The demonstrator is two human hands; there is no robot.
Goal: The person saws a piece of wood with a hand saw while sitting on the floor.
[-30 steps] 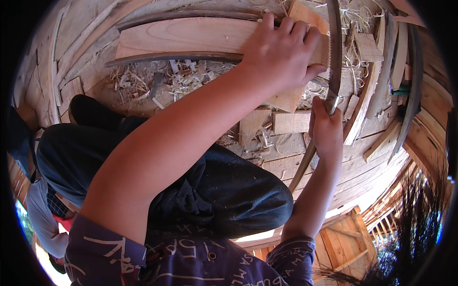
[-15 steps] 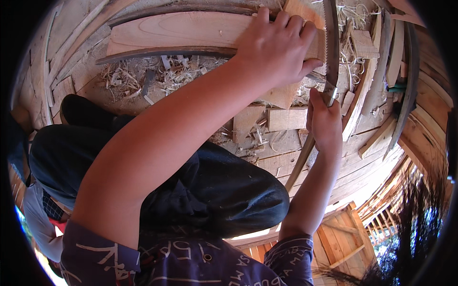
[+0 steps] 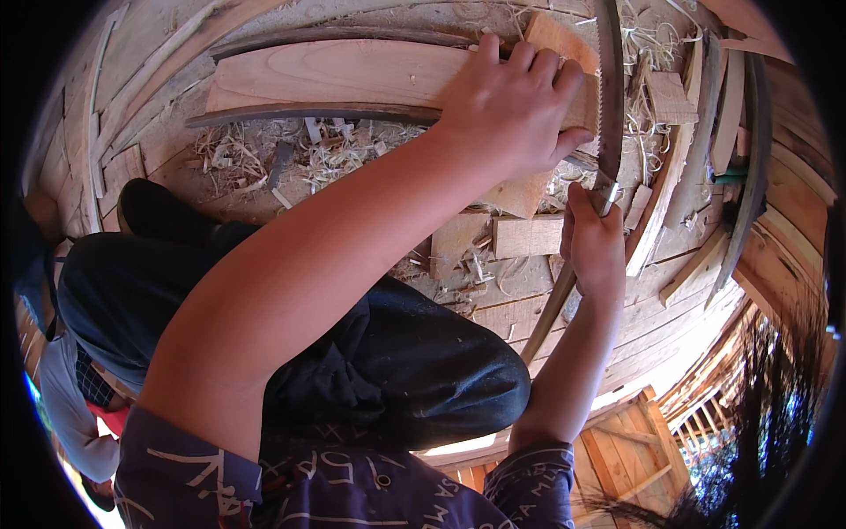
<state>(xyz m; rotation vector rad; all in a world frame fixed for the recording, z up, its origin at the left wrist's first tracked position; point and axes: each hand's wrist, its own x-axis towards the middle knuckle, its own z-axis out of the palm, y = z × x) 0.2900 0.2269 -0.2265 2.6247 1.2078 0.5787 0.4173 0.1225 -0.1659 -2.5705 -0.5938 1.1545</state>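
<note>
A pale wooden board point(image 3: 344, 75) lies crosswise in front of me, with a strip of dark edge along its near side. My left hand point(image 3: 511, 110) is pressed on its right part, fingers bent over the top and thumb held out by the right end. Just right of that thumb, the toothed blade of a handsaw point(image 3: 610, 106) runs away from me along the board's end. My right hand point(image 3: 596, 242) is closed round the saw's long wooden handle, just below the metal collar. An orange-toned wood piece point(image 3: 557, 42) shows beneath the board. Whether the teeth touch wood cannot be made out.
Wood shavings point(image 3: 335, 154) litter the plank floor around the board. Small offcut blocks point(image 3: 529, 236) lie nearer me. Long curved slats point(image 3: 753, 167) stand at the right, more strips point(image 3: 159, 70) at the left. My bent legs point(image 3: 423, 353) fill the near middle; another person's sleeve point(image 3: 79, 410) shows lower left.
My right hand and the saw have come slightly toward me. My left hand keeps its place on the board. The whole view has shifted a little.
</note>
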